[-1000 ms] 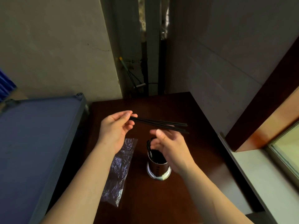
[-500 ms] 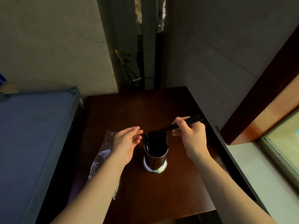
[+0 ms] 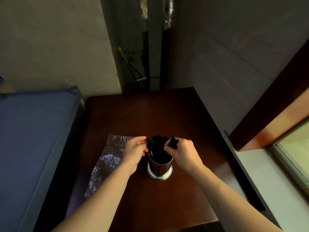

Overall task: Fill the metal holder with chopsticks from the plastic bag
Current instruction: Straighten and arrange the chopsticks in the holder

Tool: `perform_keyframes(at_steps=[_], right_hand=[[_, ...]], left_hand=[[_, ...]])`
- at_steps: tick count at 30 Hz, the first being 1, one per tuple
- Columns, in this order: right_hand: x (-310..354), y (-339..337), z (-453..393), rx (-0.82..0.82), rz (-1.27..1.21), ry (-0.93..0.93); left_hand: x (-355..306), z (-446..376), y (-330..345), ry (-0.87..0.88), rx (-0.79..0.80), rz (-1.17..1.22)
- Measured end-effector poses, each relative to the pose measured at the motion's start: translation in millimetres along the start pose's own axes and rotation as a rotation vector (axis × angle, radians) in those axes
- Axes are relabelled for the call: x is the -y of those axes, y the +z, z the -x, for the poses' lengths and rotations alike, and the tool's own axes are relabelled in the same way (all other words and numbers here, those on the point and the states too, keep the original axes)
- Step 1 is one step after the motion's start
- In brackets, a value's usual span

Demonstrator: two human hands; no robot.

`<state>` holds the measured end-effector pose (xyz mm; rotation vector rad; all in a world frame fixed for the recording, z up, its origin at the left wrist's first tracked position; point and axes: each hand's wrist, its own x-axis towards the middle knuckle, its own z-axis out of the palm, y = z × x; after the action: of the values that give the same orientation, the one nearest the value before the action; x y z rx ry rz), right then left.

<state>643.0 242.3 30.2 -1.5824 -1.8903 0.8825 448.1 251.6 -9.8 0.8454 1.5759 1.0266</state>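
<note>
A round metal holder (image 3: 159, 170) stands upright near the middle of the dark wooden table (image 3: 150, 114). Several black chopsticks (image 3: 158, 148) stand in it, tips up. My right hand (image 3: 181, 152) grips a small bunch of those chopsticks at the holder's right rim, the bunch now upright in the holder. My left hand (image 3: 135, 150) touches the chopsticks at the left rim, fingers curled, holding nothing that I can make out. The clear plastic bag (image 3: 108, 161) lies flat and crumpled on the table, left of the holder, partly under my left forearm.
A blue-topped surface with a grey frame (image 3: 33, 139) adjoins the table's left side. Walls close in behind and to the right. A pale ledge and window frame (image 3: 267, 173) run along the right.
My right hand has swung the bunch of chopsticks from level to upright and lowered it into the holder. My left hand let go of them and moved to the holder's left rim.
</note>
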Motion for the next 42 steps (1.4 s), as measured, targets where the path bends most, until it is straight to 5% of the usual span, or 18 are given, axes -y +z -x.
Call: perform_keyframes(at_steps=[4,12,22,42], right_hand=[[2,-1,-8,0.041,0.066,-0.013],[-7,-3,-19,0.073,0.189,-0.156],[-18,-4,-17,0.009,0.096,-0.174],[-42,13,-8,-0.037,-0.107,-0.051]], left_hand=[[0,-1,4,0.049,0.129,-0.201],[-2,-10,12,0.276,-0.007,-0.556],[1,-8,15,0.487,-0.079,-0.705],[-41,8,2,0.644,-0.045,-0.821]])
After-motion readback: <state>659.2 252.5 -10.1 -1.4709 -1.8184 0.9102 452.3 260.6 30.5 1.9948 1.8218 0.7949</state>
